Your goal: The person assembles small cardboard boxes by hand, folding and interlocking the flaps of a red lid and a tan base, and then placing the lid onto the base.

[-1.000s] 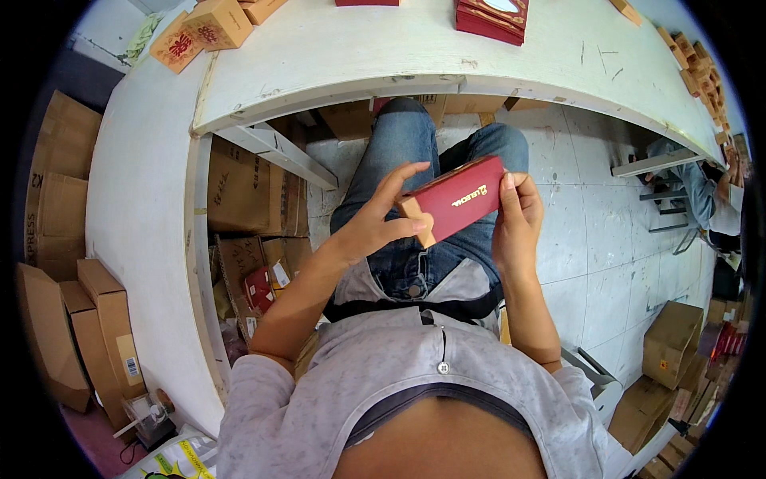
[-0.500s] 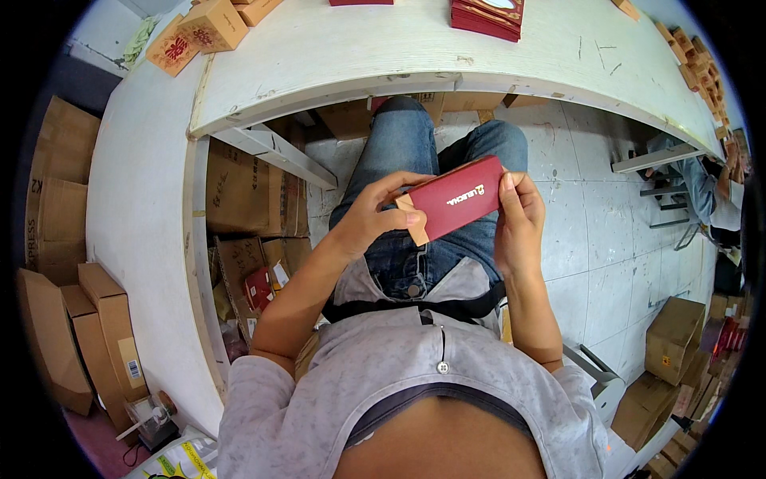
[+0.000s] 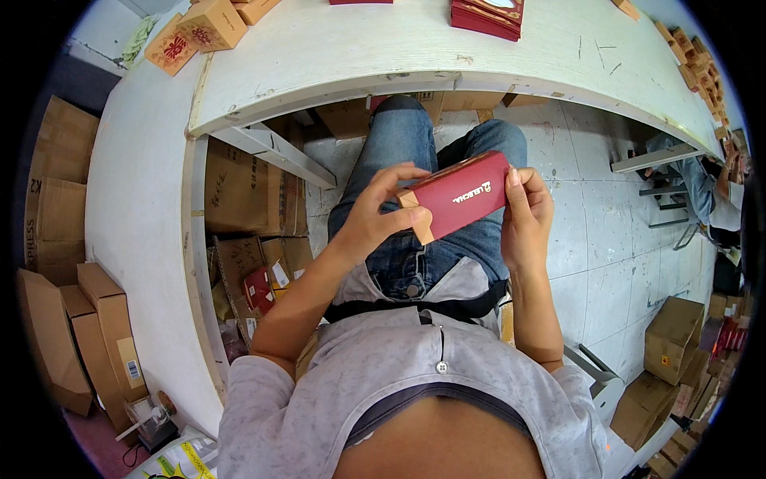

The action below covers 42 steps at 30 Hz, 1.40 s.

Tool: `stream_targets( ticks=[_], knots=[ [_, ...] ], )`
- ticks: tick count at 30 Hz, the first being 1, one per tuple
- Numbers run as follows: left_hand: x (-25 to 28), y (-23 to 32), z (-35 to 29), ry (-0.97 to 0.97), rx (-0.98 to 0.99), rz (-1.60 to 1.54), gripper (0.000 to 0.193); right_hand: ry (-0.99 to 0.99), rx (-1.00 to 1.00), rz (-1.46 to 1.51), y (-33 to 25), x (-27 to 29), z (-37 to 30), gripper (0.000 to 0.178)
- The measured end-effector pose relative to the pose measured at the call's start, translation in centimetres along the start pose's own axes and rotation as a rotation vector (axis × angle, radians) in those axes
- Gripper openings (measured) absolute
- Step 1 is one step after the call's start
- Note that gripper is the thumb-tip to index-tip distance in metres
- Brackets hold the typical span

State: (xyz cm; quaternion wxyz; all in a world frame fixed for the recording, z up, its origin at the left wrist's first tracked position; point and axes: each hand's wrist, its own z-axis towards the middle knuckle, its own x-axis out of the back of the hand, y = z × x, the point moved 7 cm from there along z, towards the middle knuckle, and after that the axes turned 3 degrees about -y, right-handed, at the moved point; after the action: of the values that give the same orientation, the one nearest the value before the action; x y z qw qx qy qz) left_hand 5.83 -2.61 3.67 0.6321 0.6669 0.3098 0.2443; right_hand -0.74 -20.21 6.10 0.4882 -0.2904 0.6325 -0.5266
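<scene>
Above my lap I hold a small dark red carton (image 3: 463,203) with pale printing, tilted up toward the right. A light orange end piece (image 3: 417,217) shows at its left end. My left hand (image 3: 381,214) grips that end, thumb on the orange part and fingers behind the far edge. With thumb and bent fingers, my right hand (image 3: 527,209) pinches the carton's right end. A narrow strip of its far side face shows along the top edge. The fingers under the carton are hidden.
A white table (image 3: 335,52) runs across ahead and down the left. On it lie orange boxes (image 3: 211,25) and a stack of flat red cartons (image 3: 488,17). Brown cardboard boxes (image 3: 247,188) stand beneath; more (image 3: 677,339) lie at right. Another person (image 3: 718,188) sits far right.
The red carton has turned slightly, showing a bit more of its far side. My right hand has shifted a little to the right with its end; my left hand keeps its hold.
</scene>
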Motion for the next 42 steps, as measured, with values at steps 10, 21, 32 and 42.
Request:
stream_targets(
  ticks=[10, 21, 32, 42],
  knots=[
    [0.2, -1.1, -0.7, 0.055, 0.174, -0.24, 0.057, -0.077, 0.16, -0.102, -1.4, -0.6, -0.1, 0.015],
    [-1.4, 0.3, -0.7, -0.08, 0.11, -0.053, 0.064, -0.079, 0.145, -0.082, -1.7, 0.1, 0.1, 0.016],
    [-2.2, 1.0, -0.4, -0.11, -0.01, -0.187, 0.049, -0.067, 0.09, -0.003, -1.6, 0.4, 0.4, 0.015],
    [-2.0, -0.2, -0.9, -0.076, 0.138, -0.268, 0.052, -0.055, 0.068, 0.047, -1.4, 0.3, 0.3, 0.014]
  ],
)
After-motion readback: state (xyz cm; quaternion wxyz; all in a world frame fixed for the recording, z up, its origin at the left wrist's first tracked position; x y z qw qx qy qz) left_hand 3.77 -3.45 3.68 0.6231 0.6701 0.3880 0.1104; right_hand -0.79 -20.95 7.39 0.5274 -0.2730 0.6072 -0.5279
